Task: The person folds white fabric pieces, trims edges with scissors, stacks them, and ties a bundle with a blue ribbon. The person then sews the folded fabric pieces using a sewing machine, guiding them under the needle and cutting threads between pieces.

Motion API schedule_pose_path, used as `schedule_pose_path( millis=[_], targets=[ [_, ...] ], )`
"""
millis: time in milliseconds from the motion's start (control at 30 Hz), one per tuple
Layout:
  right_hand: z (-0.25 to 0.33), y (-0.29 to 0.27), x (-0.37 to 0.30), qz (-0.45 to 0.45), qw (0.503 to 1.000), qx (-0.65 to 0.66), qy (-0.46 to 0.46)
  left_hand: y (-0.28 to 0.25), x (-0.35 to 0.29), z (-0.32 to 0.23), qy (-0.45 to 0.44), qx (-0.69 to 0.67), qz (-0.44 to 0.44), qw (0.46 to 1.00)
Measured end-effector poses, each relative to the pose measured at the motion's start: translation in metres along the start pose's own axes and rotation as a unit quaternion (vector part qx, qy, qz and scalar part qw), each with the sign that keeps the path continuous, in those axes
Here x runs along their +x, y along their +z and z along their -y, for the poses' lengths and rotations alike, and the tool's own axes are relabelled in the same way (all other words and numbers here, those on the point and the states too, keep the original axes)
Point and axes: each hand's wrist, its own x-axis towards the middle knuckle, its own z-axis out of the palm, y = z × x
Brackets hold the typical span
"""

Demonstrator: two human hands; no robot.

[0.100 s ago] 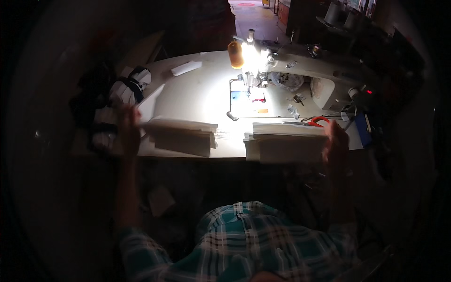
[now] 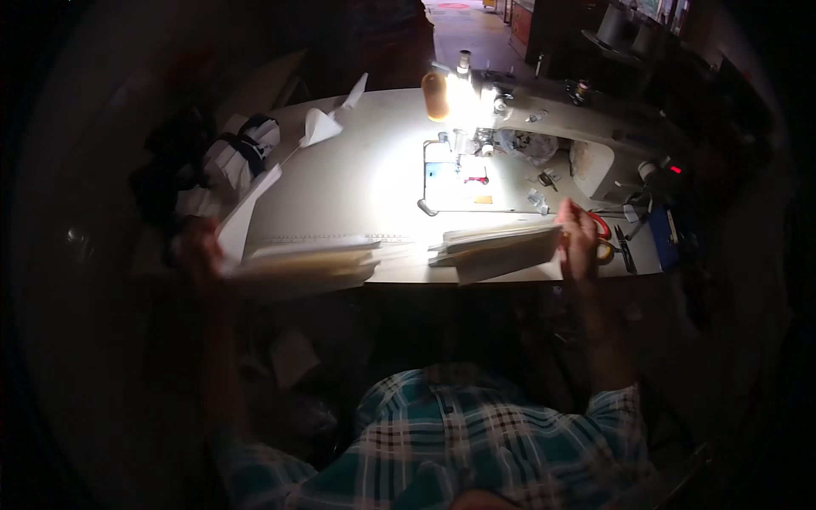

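My left hand (image 2: pixel 202 251), dark and blurred, grips the outer end of a stack of thin white pieces (image 2: pixel 310 263). My right hand (image 2: pixel 580 242) has the outer end of a second stack of white pieces (image 2: pixel 507 252). Both stacks are held at the table's near edge, inner ends facing each other with a gap between. Whether the pieces are paper or cloth I cannot tell. Beside my left hand a long white strip (image 2: pixel 248 212) slants toward a folded white piece (image 2: pixel 321 127). Red-handled scissors (image 2: pixel 602 225) lie just beyond my right hand.
A lit sewing machine (image 2: pixel 544 119) stands at the back right, an orange thread spool (image 2: pixel 435 95) at its head. Black snips (image 2: pixel 627 248) and a blue box (image 2: pixel 661 236) lie at the right. Bundled white and dark cloth (image 2: pixel 234 161) is piled left on the white table (image 2: pixel 340 191).
The left stack has moved left and down with my left hand. The right stack has tilted, its outer end rising as my right hand shifted left. The white piece at the back left has lifted and folded.
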Motion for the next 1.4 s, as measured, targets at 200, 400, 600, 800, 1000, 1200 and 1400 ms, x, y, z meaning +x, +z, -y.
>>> schedule_pose_path(
  millis=[200, 400, 600, 800, 1000, 1200, 1400],
  targets=[
    [-0.088, 0.109, 0.065, 0.201, 0.971, -0.102, -0.075, -0.161, -0.069, -0.017, -0.048, -0.469, 0.069, 0.879],
    [-0.085, 0.263, 0.057, 0.415, 0.850, -0.254, -0.200, -0.282, -0.094, -0.109, -0.039, -0.101, 0.196, 0.975],
    [-0.078, 0.307, 0.030, 0.422, 0.653, -0.482, -0.404, -0.272, -0.035, -0.145, -0.568, 0.463, 0.062, 0.677],
    [-0.029, 0.229, -0.051, 0.295, 0.590, -0.473, -0.584, -0.226, -0.001, -0.004, -0.610, 0.293, 0.145, 0.721],
    [0.036, 0.158, -0.174, 0.379, 0.579, -0.243, -0.680, -0.041, -0.057, 0.186, -0.301, 0.050, 0.171, 0.937],
    [0.082, 0.132, -0.221, 0.510, 0.636, -0.135, -0.564, 0.192, 0.039, -0.052, -0.179, -0.174, 0.474, 0.844],
    [0.104, 0.080, -0.200, 0.409, 0.683, -0.243, -0.554, 0.231, 0.033, -0.142, 0.053, -0.174, 0.502, 0.846]
  ],
)
